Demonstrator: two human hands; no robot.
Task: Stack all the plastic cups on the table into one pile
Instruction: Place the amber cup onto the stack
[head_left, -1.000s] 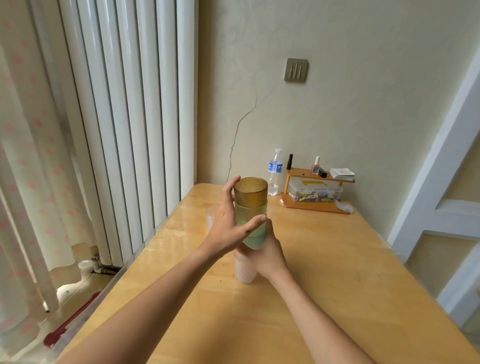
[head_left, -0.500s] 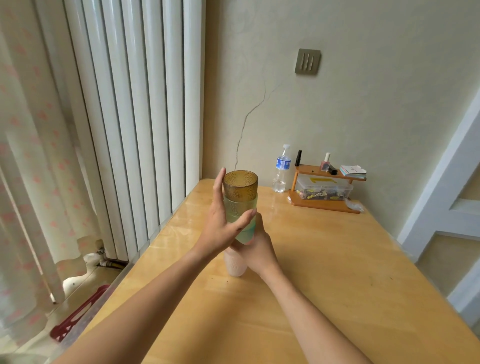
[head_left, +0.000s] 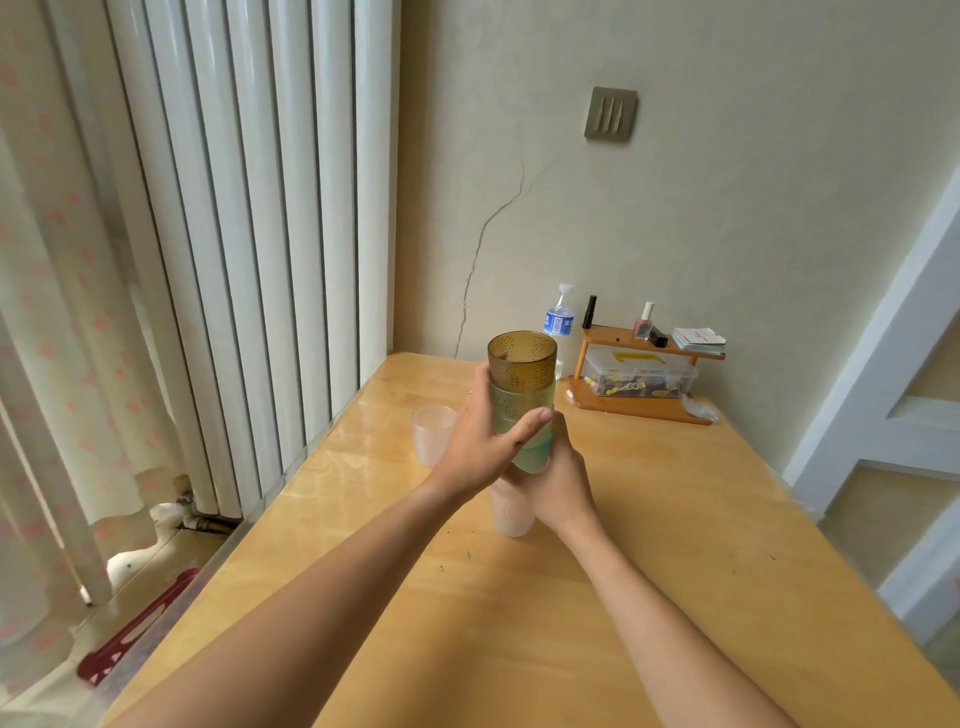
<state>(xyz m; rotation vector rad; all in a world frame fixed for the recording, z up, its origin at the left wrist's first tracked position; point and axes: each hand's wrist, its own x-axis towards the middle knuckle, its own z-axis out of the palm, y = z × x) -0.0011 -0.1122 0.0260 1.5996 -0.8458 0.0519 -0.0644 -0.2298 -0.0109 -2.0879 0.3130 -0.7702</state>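
Note:
A pile of cups stands on the wooden table (head_left: 649, 597): an amber cup (head_left: 522, 361) on top, a green cup (head_left: 511, 410) under it, and a pale pink cup (head_left: 511, 512) at the bottom. My left hand (head_left: 480, 441) wraps the green cup from the left, thumb across its front. My right hand (head_left: 558, 475) grips the pile lower down from the right. Left of the pile stands a lone clear pinkish cup (head_left: 432, 434), touched by neither hand.
A water bottle (head_left: 559, 322) and a small wooden shelf (head_left: 641, 376) with a clear box and small bottles stand at the table's far end by the wall. A white radiator (head_left: 249, 234) and curtain run along the left edge.
My left hand has closed its fingers around the green cup; earlier they were spread. The view shifted, and the lone clear cup now shows left of the pile.

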